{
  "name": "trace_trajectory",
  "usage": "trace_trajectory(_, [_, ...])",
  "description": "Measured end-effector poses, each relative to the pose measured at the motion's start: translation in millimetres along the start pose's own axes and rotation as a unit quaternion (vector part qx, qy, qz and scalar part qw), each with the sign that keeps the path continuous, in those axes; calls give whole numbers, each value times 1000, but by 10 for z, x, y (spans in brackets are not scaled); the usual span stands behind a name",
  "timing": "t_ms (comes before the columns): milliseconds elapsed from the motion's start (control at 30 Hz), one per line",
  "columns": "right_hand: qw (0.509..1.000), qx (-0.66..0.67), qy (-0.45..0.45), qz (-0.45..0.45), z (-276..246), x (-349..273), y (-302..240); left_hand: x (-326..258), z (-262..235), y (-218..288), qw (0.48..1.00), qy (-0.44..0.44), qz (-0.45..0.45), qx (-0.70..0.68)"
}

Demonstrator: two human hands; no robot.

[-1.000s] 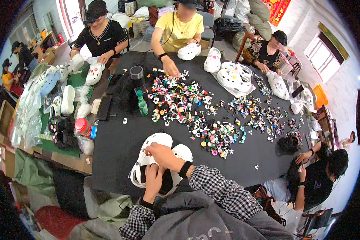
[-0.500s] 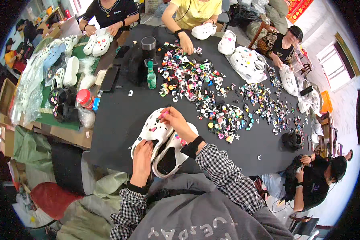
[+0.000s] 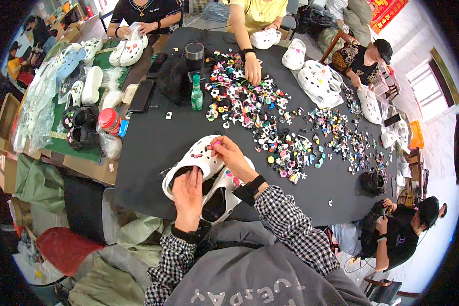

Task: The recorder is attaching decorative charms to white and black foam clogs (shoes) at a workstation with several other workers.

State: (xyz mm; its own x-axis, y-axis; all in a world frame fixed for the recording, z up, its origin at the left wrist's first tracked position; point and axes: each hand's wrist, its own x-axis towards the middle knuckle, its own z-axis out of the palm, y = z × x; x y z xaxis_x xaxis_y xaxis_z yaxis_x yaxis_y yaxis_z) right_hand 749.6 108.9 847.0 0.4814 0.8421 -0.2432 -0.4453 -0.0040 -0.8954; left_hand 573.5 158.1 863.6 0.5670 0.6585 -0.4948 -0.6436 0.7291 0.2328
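Two white clog shoes lie side by side at the near edge of the black table (image 3: 153, 148). My left hand (image 3: 187, 196) reaches into the opening of the left clog (image 3: 196, 160) and holds it. My right hand (image 3: 230, 155) pinches a small pink charm (image 3: 214, 145) over that clog's toe. The right clog (image 3: 222, 196) rests partly under my right wrist, with colourful charms on its top.
A wide heap of colourful charms (image 3: 270, 122) covers the table's middle and right. A green bottle (image 3: 197, 94) and a dark cup (image 3: 194, 51) stand beyond. Other people sit around the table with white clogs (image 3: 319, 81). More clogs lie on a side bench (image 3: 81, 92) at left.
The view has drawn closer to the clogs. My right hand has come over the left clog's toe with a pink charm, and my left hand has slid into its opening.
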Motion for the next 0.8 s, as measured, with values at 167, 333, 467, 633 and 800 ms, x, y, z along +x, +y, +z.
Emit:
trace_trajectory(167, [999, -46, -23, -16, -56, 26, 3, 164, 70, 56, 970, -111, -16, 216])
trace_trajectory(333, [995, -87, -43, -37, -72, 13, 16, 291, 19, 221, 943, -112, -61, 309])
trace_trajectory(467, [997, -69, -41, -14, -25, -26, -7, 440, -23, 267, 951, -10, -158, 264])
trace_trajectory(633, [995, -90, -37, -21, -11, -92, -38, 585, -93, 212, 911, -97, -172, 361])
trace_trajectory(800, [996, -87, -35, 13, -77, -142, -23, 485, 24, 89, 891, -63, -101, 438])
